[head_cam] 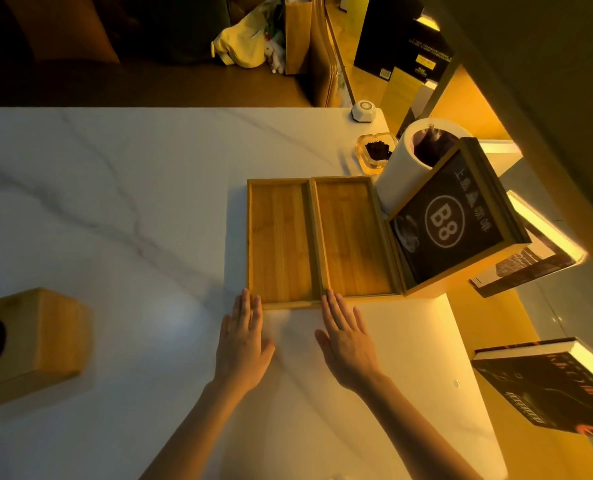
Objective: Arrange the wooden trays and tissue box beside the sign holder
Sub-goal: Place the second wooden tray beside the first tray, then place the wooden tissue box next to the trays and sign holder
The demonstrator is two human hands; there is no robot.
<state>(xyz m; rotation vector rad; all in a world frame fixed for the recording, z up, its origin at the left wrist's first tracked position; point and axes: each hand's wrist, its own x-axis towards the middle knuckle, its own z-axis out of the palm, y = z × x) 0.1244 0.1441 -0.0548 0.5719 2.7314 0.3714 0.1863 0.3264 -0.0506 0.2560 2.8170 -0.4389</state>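
Observation:
Two shallow wooden trays lie side by side on the white marble table [121, 216], the left tray [279, 239] touching the right tray [352, 233]. The right tray rests against the wooden sign holder [457, 220], which shows a dark card marked "B8". My left hand [244, 341] lies flat with its fingertips at the left tray's near edge. My right hand [348, 337] is flat too, its fingertips at the near edge where the trays meet. Both hands hold nothing. The wooden tissue box [31, 344], with a round dark hole, sits far to the left, apart from the trays.
Behind the sign holder stand a white cylinder [402, 168], a glass ashtray [374, 150] with dark contents and a small white device [364, 110]. The table's right edge drops to lit shelves with dark books [551, 386]. Bags and a chair lie beyond the far edge.

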